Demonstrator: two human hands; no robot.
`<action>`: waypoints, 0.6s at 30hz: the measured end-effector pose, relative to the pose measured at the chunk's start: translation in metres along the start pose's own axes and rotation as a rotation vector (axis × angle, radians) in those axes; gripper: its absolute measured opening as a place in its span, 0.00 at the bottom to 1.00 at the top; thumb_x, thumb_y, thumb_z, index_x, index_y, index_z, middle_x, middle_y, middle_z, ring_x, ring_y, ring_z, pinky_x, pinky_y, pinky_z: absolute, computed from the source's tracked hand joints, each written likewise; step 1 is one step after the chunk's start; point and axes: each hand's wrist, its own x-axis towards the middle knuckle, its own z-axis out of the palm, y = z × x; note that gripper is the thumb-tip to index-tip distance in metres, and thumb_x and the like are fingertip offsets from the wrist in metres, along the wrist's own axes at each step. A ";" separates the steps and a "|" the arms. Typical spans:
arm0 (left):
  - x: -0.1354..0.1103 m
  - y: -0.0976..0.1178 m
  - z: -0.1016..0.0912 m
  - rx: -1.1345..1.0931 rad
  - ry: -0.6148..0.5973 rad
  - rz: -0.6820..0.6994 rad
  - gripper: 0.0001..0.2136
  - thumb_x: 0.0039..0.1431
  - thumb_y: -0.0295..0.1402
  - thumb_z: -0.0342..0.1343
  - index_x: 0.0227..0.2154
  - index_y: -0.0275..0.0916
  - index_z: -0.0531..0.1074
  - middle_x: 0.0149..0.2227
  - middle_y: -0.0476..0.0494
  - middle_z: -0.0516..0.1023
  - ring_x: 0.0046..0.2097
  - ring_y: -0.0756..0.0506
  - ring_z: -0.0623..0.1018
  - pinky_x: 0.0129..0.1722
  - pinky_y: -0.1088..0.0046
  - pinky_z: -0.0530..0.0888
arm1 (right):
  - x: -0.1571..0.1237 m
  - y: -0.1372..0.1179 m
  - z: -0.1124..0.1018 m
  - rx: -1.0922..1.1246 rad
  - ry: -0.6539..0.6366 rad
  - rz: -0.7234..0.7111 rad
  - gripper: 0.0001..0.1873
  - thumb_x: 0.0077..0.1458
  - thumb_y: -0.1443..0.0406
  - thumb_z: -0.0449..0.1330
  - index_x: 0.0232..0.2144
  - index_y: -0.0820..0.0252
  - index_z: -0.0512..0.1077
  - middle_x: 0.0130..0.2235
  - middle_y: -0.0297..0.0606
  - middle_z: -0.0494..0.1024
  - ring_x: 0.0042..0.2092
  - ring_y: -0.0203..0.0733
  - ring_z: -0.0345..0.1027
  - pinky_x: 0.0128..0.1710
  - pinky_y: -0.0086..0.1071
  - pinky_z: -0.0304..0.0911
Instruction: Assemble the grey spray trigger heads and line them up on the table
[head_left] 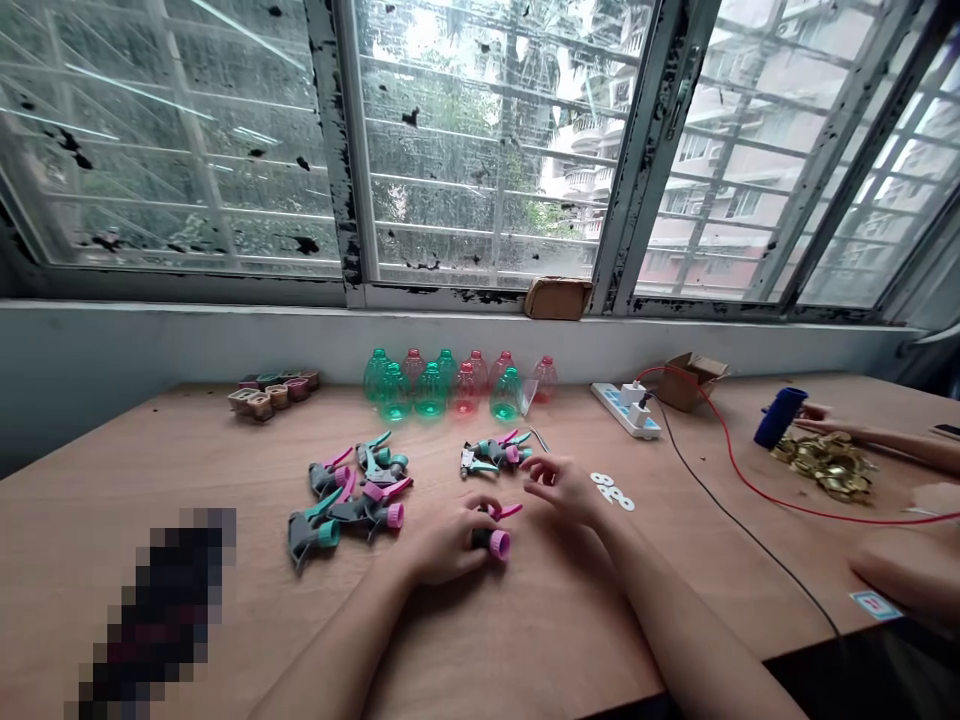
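Note:
My left hand (454, 538) is closed around a spray trigger head with a pink collar (499, 545) and a pink lever, low over the table. Fingers hide most of its dark body. To its right, my right hand (561, 487) has its fingers bent and apart, with nothing visible in them. Just beyond those fingertips lies a small group of spray heads (491, 454) in teal, grey and pink. A larger cluster of spray heads (364, 510) rests left of my left hand. Small white ring-shaped pieces (612, 491) lie right of my right hand.
Green and red clear bottles (430, 392) stand along the wall. A power strip (626, 410) with red and black cables sits at back right, near a cardboard box (690, 382). Another person's hand (814, 412) is by a blue cylinder (780, 418) and gold-coloured pieces (825, 466).

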 end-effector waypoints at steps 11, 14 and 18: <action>0.009 -0.019 0.018 -0.155 0.242 -0.262 0.08 0.52 0.33 0.56 0.34 0.38 0.76 0.23 0.53 0.65 0.26 0.52 0.64 0.25 0.79 0.60 | -0.007 -0.031 0.021 0.384 -0.025 -0.075 0.14 0.46 0.57 0.66 0.25 0.61 0.69 0.23 0.30 0.68 0.24 0.31 0.57 0.22 0.25 0.55; 0.009 -0.020 0.020 -0.172 0.246 -0.263 0.08 0.52 0.33 0.56 0.33 0.37 0.74 0.23 0.53 0.68 0.26 0.52 0.65 0.25 0.79 0.60 | -0.008 -0.034 0.021 0.380 -0.069 -0.077 0.14 0.45 0.57 0.67 0.25 0.62 0.70 0.24 0.31 0.69 0.25 0.31 0.58 0.24 0.26 0.55; 0.010 -0.021 0.021 -0.177 0.233 -0.251 0.09 0.52 0.34 0.56 0.34 0.37 0.74 0.24 0.52 0.70 0.27 0.52 0.66 0.26 0.79 0.61 | -0.010 -0.034 0.026 0.302 -0.108 -0.120 0.13 0.46 0.57 0.66 0.26 0.62 0.74 0.24 0.33 0.71 0.24 0.31 0.57 0.23 0.26 0.54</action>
